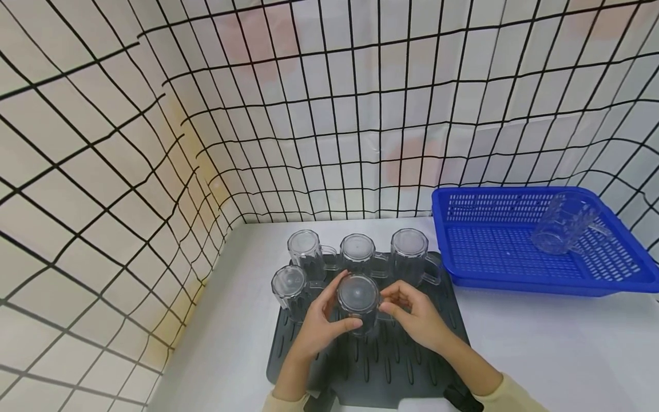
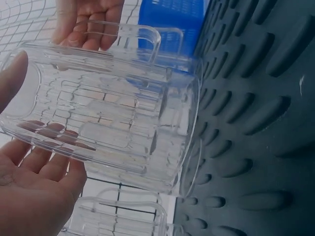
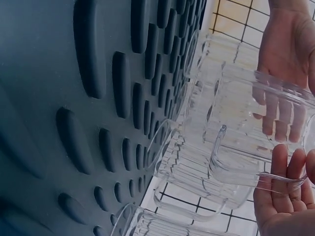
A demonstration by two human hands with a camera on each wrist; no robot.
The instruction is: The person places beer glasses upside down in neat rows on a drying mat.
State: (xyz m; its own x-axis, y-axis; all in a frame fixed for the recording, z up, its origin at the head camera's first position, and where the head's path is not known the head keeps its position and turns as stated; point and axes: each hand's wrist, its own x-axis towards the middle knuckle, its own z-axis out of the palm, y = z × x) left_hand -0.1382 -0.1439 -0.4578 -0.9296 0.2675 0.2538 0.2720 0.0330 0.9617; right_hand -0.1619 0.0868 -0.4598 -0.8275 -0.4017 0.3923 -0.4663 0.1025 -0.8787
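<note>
A clear glass mug (image 1: 358, 300) is held upside down over the dark grey ridged drying mat (image 1: 388, 375). My left hand (image 1: 320, 331) holds its body between thumb and fingers, near the base. My right hand (image 1: 421, 316) pinches the mug's handle (image 3: 241, 169) from the other side. In the left wrist view the mug's rim is close to the mat; I cannot tell whether it touches. More upside-down mugs stand on the mat: one glass mug (image 1: 290, 283) left of my left hand, and a back row with a left mug (image 1: 305, 246), middle mug (image 1: 357, 249) and right mug (image 1: 409, 246).
At the right is a blue plastic basket (image 1: 504, 280) with one glass mug (image 1: 558, 226) lying tilted in its right part. Black wire grid (image 1: 334, 126) stands behind and to the left. The white table (image 1: 540, 343) extends around the mat.
</note>
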